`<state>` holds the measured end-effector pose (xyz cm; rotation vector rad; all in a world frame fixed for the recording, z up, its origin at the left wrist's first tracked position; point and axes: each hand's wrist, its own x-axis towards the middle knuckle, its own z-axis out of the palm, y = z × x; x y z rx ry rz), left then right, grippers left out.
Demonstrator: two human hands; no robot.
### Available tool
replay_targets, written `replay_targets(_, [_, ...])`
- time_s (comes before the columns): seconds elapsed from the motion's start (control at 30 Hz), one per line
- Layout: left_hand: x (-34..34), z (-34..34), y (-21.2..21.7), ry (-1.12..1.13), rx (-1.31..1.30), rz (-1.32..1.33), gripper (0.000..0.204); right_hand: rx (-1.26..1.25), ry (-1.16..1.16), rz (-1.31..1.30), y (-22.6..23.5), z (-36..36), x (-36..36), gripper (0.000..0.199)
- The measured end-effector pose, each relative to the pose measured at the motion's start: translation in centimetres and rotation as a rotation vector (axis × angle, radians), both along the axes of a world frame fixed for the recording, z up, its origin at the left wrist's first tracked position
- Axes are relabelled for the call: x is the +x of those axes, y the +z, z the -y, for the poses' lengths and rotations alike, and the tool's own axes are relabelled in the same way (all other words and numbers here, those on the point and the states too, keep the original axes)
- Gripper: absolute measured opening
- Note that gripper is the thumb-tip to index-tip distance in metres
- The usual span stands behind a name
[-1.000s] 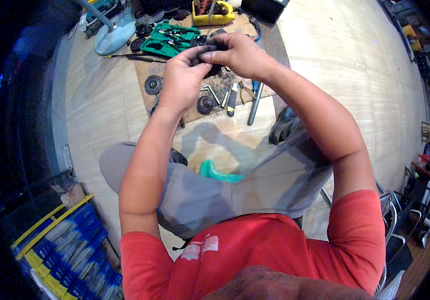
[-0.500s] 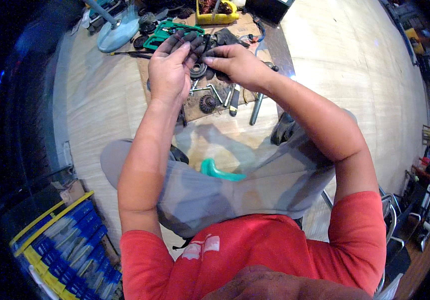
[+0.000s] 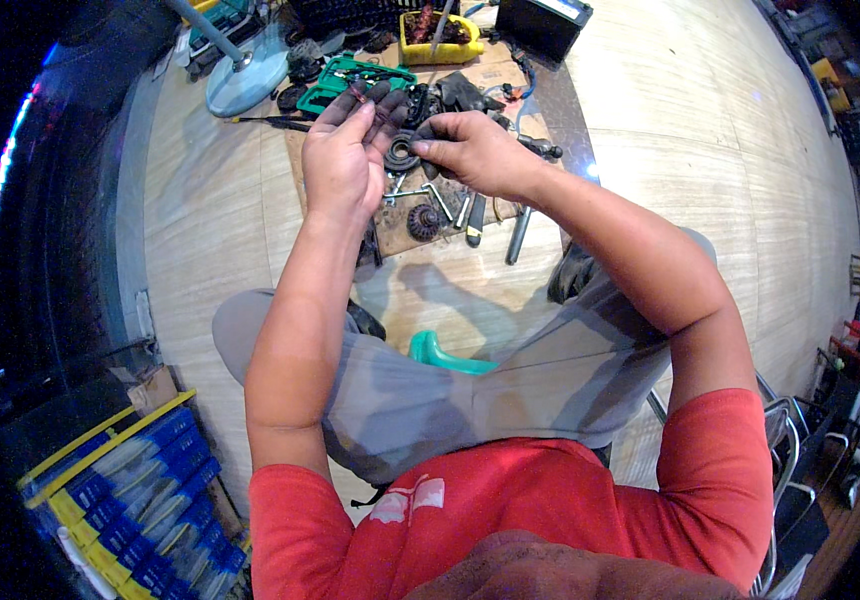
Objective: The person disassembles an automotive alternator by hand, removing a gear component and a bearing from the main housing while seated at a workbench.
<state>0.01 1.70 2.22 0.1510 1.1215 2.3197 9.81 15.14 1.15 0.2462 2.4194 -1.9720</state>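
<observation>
Both hands are raised over a cardboard sheet [image 3: 397, 236], their fingers blackened with grease. My left hand [image 3: 338, 165] is palm up, its thumb laid across the fingers against something small and reddish, too small to name. Facing it, my right hand [image 3: 482, 155] pinches thumb and fingers together; what they hold, if anything, is hidden. A dark round part with a bearing-like centre [image 3: 399, 153] shows between the hands, beside the right thumb. Nearer me lie bent hex keys [image 3: 437, 200], a dark toothed wheel [image 3: 424, 222], a black-and-yellow handle [image 3: 475, 225] and a metal tube [image 3: 518, 238].
Beyond the hands are a green tool case [image 3: 333, 80], a yellow container [image 3: 460, 50] and a black box [image 3: 548, 28]. A pale blue round stand base [image 3: 247, 85] is at far left. A green curved object [image 3: 440, 356] lies between my legs. Blue bins [image 3: 145, 500] stand lower left.
The view has shifted, so the scene sits slightly lower and to the right. My right hand has come down a little relative to the left, and more of the round part shows.
</observation>
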Motion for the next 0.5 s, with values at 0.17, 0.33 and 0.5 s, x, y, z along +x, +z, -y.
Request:
replay_targets(0.17, [0.3,0.0,0.2,-0.020,0.006,0.013,0.018,0.063,0.007,-0.031,-0.5,-0.2,0.0,0.020])
replay_targets(0.33, [0.2,0.5,0.6,-0.167,0.008,0.011,0.020,0.257,0.105,-0.122,-0.7,-1.5,-0.3,0.020])
replay_targets(0.5, [0.1,1.1,1.2,-0.477,-0.136,-0.024,0.024,0.625,0.225,-0.177,0.5,-3.8,-0.4,0.023])
